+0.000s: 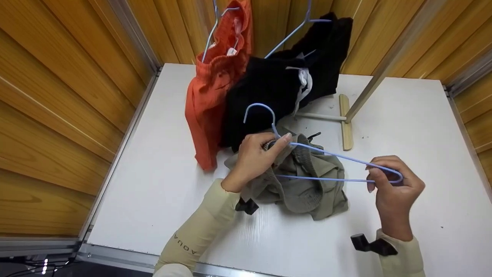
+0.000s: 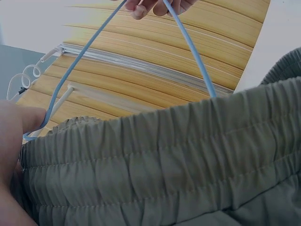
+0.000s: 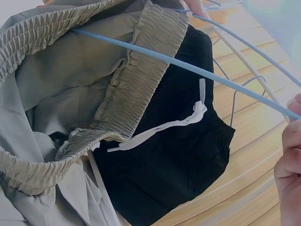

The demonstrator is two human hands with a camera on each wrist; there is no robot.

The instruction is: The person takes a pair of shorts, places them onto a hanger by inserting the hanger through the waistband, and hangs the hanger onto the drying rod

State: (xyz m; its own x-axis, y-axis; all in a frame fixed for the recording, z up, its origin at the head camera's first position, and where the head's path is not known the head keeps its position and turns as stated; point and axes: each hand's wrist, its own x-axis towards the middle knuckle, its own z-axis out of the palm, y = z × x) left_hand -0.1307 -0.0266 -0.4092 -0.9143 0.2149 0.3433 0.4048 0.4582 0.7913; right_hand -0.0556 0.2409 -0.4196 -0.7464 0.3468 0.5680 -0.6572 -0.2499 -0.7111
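Note:
A blue wire hanger (image 1: 334, 155) is held between both hands, its hook (image 1: 259, 104) pointing up and left. My left hand (image 1: 255, 152) pinches the hanger near the hook's base together with the elastic waistband (image 2: 155, 146) of olive-grey pants (image 1: 330, 192). The right hand (image 1: 398, 184) grips the hanger's right end, fingers curled round the wire. In the right wrist view the lower bar (image 3: 188, 67) runs into the open waist of the pants. The hanger's left end is hidden inside the cloth, which bunches low over the white table.
Red-orange pants (image 1: 215, 84) and black pants (image 1: 265, 84) with a white drawstring (image 1: 304, 82) hang on blue hangers at the back. A wooden stand's post (image 1: 369, 96) and foot (image 1: 346, 134) stand right of them on the white table (image 1: 403, 115). Wood-panel walls (image 1: 57, 115) surround it.

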